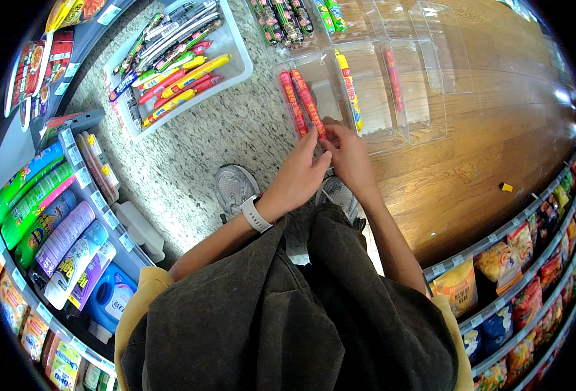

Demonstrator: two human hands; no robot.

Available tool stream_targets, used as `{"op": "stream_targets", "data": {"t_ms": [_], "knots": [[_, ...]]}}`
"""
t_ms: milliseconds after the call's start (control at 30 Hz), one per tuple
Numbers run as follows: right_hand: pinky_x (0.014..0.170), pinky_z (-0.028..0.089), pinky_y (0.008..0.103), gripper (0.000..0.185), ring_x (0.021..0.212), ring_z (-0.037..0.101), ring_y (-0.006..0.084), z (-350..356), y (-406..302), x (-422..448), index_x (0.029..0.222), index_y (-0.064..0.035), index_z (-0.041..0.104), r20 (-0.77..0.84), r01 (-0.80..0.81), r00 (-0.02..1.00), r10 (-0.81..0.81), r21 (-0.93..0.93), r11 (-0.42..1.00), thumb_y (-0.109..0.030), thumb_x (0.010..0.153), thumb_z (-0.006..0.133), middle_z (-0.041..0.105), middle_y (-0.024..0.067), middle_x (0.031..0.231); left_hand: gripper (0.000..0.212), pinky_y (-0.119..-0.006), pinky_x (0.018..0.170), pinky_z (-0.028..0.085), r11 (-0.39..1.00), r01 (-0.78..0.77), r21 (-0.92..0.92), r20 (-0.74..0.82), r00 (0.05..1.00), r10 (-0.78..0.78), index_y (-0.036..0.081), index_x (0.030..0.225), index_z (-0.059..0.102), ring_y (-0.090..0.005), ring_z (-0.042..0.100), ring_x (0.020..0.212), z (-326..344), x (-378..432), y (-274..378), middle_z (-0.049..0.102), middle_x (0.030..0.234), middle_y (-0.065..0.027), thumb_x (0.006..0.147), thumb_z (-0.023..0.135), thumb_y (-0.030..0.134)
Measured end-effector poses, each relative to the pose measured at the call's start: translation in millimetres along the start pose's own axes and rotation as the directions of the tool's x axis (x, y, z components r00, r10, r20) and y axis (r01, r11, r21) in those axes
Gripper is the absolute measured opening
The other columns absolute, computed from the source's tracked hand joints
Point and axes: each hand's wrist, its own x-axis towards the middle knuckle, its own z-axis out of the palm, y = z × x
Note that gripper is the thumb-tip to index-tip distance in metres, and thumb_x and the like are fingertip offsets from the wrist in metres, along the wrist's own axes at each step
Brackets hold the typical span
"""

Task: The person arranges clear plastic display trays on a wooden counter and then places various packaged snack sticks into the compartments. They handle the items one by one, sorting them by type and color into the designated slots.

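Note:
Two red-wrapped sausage sticks, an outer one point(294, 103) and an inner one point(308, 100), lie side by side in the front left compartment of a clear plastic divided organizer point(328, 73). My left hand point(298, 172), with a pale watch strap on its wrist, and my right hand point(350, 155) meet at the near end of the inner stick. Fingers of both hands close around that end, and they hide its tip. One yellow-and-red stick point(349, 90) stands in the adjoining compartment, and a thin red stick point(394, 79) in the one beyond.
A white plastic bin point(244, 63) of mixed sausage sticks sits on the speckled floor at left. Dark sticks point(283, 22) and green sticks point(331, 14) fill rear compartments. Shelves of bottles point(48, 215) and snack bags point(456, 288) flank me. A small yellow object point(506, 187) lies on the wood surface.

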Motion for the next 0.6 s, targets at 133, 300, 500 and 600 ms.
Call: {"op": "stream_targets", "data": {"t_ms": [133, 300, 500, 600], "knots": [[0.081, 0.054, 0.0521, 0.024, 0.097, 0.067, 0.0466, 7.8, 3.5, -0.1, 0.112, 0.0015, 0.063, -0.012, 0.083, 0.996, -0.084, -0.051, 0.995, -0.006, 0.091, 0.07, 0.07, 0.0261, 0.103, 0.067, -0.037, 0.119, 0.037, 0.999, 0.012, -0.048, 0.019, 1.0, -0.011, -0.01, 0.157, 0.032, -0.0334, 0.039, 0.151, -1.0, -0.3, 4.5, 0.038, 0.162, -0.0295, 0.105, 0.057, 0.023], [0.077, 0.054, 0.0518, 0.021, 0.095, 0.067, 0.0463, 11.1, -3.1, -0.8, 0.11, 0.0018, 0.061, -0.022, 0.141, 0.989, -0.144, -0.101, 0.985, -0.004, 0.091, 0.067, 0.068, 0.0255, 0.103, 0.068, -0.038, 0.123, 0.031, 0.999, 0.002, -0.047, 0.033, 0.999, -0.001, -0.012, 0.156, 0.03, -0.0341, 0.036, 0.153, 0.1, 1.2, -2.4, 0.036, 0.162, -0.0308, 0.106, 0.057, 0.025], [0.076, 0.055, 0.0468, 0.023, 0.091, 0.069, 0.0421, 14.7, -1.8, -0.9, 0.112, 0.002, 0.064, -0.047, 0.142, 0.987, -0.152, -0.164, 0.976, -0.004, 0.09, 0.067, 0.068, 0.0231, 0.101, 0.07, -0.038, 0.125, 0.028, 0.998, 0.014, -0.065, 0.047, 0.999, -0.011, -0.013, 0.157, 0.027, -0.0348, 0.033, 0.154, 1.0, 2.8, -4.0, 0.034, 0.163, -0.0317, 0.106, 0.056, 0.026], [0.076, 0.055, 0.0472, 0.024, 0.092, 0.069, 0.0422, 14.1, -2.3, -1.3, 0.112, 0.0017, 0.065, -0.047, 0.136, 0.988, -0.145, -0.163, 0.977, -0.005, 0.09, 0.068, 0.068, 0.023, 0.102, 0.07, -0.037, 0.124, 0.028, 0.997, 0.017, -0.08, 0.051, 0.999, -0.013, -0.013, 0.157, 0.027, -0.0344, 0.034, 0.154, 1.8, 4.0, -4.6, 0.034, 0.163, -0.0315, 0.106, 0.056, 0.026]]}}
